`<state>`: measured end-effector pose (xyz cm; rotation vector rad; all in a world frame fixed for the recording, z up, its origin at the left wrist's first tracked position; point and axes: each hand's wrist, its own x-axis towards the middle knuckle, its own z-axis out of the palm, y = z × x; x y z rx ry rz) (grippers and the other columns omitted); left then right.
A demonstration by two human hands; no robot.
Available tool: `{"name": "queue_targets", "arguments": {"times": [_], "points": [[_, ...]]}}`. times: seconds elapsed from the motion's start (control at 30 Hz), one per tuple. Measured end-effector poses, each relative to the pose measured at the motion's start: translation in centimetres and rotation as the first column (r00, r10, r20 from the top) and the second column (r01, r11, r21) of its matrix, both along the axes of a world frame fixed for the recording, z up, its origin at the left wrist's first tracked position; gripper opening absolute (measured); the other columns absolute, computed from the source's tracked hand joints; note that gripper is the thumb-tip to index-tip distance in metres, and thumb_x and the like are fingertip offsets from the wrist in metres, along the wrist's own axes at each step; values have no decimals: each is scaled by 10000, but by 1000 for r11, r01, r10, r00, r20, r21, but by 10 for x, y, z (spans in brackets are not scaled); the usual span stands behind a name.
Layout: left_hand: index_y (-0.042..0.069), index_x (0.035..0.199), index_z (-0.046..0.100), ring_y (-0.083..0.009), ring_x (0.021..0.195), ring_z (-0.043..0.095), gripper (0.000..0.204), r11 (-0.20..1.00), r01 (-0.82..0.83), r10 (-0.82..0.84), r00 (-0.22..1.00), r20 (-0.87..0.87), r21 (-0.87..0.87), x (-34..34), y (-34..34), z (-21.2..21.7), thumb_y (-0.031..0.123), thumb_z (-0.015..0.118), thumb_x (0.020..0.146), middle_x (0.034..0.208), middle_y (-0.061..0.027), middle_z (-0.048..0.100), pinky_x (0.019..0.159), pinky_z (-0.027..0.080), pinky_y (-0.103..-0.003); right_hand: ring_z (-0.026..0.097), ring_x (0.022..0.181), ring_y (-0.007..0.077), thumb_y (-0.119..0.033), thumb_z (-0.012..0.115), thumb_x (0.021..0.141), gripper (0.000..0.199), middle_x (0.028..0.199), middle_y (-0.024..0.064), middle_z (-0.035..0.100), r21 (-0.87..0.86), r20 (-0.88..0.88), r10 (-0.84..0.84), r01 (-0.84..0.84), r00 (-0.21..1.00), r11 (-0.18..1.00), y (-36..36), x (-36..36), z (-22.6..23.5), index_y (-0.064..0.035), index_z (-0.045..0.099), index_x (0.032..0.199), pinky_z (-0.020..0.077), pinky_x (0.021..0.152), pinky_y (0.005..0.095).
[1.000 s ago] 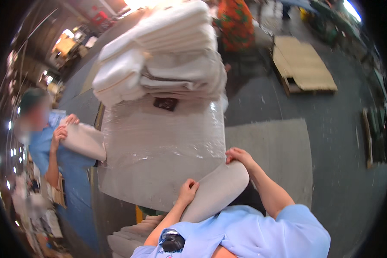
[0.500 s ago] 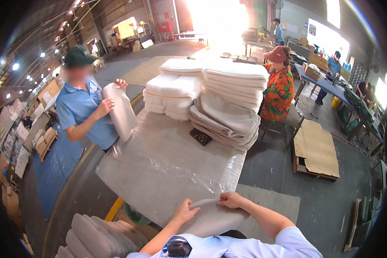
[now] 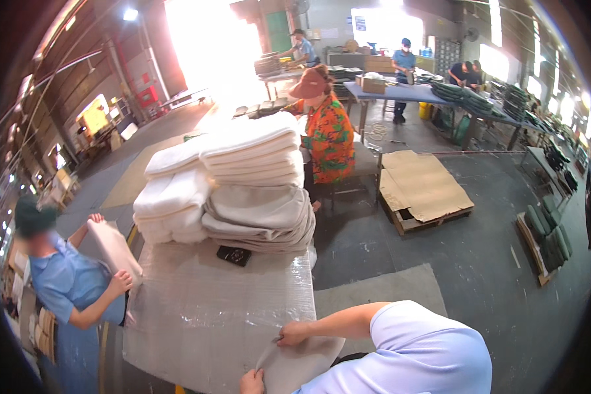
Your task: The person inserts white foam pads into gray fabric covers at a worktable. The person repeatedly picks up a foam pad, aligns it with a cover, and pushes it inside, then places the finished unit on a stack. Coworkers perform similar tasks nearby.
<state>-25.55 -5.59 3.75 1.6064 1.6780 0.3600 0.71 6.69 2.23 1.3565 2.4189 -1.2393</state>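
A grey padded cushion (image 3: 302, 360) lies at the near edge of the plastic-wrapped table (image 3: 197, 315), partly hidden by my sleeve. The fingers of my right hand (image 3: 294, 333) are closed on its far edge, in a pinch. My left hand (image 3: 251, 382) grips its left edge, low in the picture and cut off by the rim. Beyond my hands, a stack of folded grey covers (image 3: 259, 217) sits on the table, with a dark phone-like object (image 3: 234, 255) in front of it.
White folded padding (image 3: 249, 151) is piled at the table's back. A co-worker in blue (image 3: 72, 276) holds another grey cushion (image 3: 115, 249) at the left. Someone in an orange shirt (image 3: 331, 141) sits behind the piles. Cardboard on a pallet (image 3: 423, 187) lies to the right.
The view has swung right, so the table and piles appear further left. Both my hands still hold the cushion. The stack of grey cushions at lower left has left the view.
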Motion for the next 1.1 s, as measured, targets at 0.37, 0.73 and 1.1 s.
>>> {"name": "queue_targets", "arguments": {"times": [0.37, 0.73, 1.1], "points": [[18, 1224, 681, -558, 1137, 641, 559, 973, -231, 223, 959, -174, -27, 8, -1, -14, 492, 404, 1117, 1203, -319, 703, 951, 505, -603, 714, 888, 478, -544, 525, 1067, 491, 914, 233, 744, 121, -55, -213, 219, 975, 968, -9, -21, -10, -89, 707, 1050, 548, 795, 591], [53, 1308, 678, -540, 1181, 640, 541, 985, -118, 104, 988, -116, -124, -42, -7, -21, 508, 486, 1090, 1240, -310, 708, 975, 507, -574, 703, 1136, 429, -441, 616, 1005, 397, 1153, 214, 754, 46, 5, -79, 79, 997, 996, 17, -9, 0, -132, 718, 1231, 551, 935, 568], [109, 1442, 595, -499, 1307, 570, 507, 942, -266, 209, 942, -260, -205, -43, -15, -37, 453, 518, 1078, 1419, -280, 601, 1078, 455, -552, 704, 799, 460, -387, 562, 1070, 218, 833, 199, 707, 170, -52, -107, 114, 993, 979, 12, -4, -21, -180, 593, 1133, 517, 715, 615]]}}
